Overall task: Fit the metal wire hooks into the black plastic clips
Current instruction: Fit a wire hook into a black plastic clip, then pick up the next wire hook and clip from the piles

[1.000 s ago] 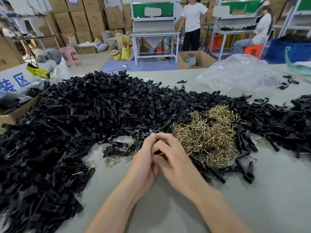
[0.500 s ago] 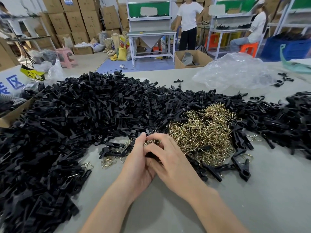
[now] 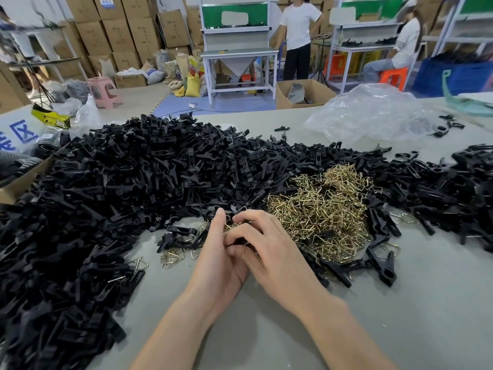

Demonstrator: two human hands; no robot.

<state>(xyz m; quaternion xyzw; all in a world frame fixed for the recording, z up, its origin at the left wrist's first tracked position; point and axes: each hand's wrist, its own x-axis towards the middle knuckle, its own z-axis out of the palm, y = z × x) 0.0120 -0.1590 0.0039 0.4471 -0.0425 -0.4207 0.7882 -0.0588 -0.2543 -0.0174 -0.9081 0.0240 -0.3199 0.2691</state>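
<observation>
My left hand (image 3: 221, 260) and right hand (image 3: 277, 252) meet near the grey table's (image 3: 405, 303) near edge, both grips curled round a mostly hidden black plastic clip (image 3: 241, 241) beside heaped brass wire hooks (image 3: 320, 209).

Left hand (image 3: 218, 260) and right hand (image 3: 277, 255) touch, the right one curled.

view: drifted a touch; piles sit slightly further left in the frame than 1 s ago.
left hand (image 3: 221, 263): moved a little left of frame centre; thumb now raised, no longer tight against the right index.
right hand (image 3: 277, 257): fingers unbunched, fanned into separate index, middle and ring, curled over black clip (image 3: 241, 241).
wire hook (image 3: 230, 226): more brass wire exposed in the gap between thumb and index.
</observation>
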